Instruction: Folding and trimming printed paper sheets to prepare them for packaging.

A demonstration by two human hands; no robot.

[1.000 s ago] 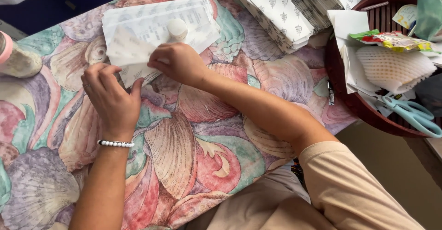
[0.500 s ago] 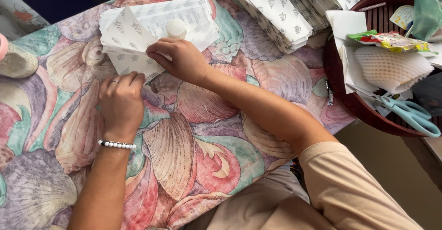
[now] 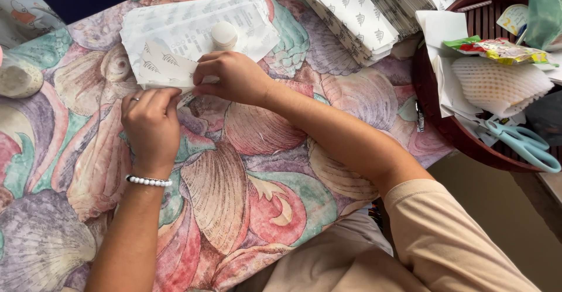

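Observation:
A white patterned paper sheet (image 3: 165, 65) lies folded on a shell-print tablecloth (image 3: 246, 186). My left hand (image 3: 151, 122), with a ring and a white bead bracelet, presses its lower edge with the fingertips. My right hand (image 3: 234, 76) pinches the sheet's right side, fingers closed on the fold. Under the sheet lies a printed white paper (image 3: 193, 26) with a small white round bottle cap (image 3: 224, 34) standing on it, just beyond my right hand.
A stack of patterned paper bags (image 3: 363, 11) lies at the top. A dark red basket (image 3: 445, 122) at right holds papers, a white foam net (image 3: 497, 81), a snack wrapper and light blue scissors (image 3: 521, 143). A pale bottle (image 3: 17, 78) lies at the left edge.
My left hand has slid up from the cloth to the sheet's lower edge. The sheet's flap has been folded down flatter under both hands.

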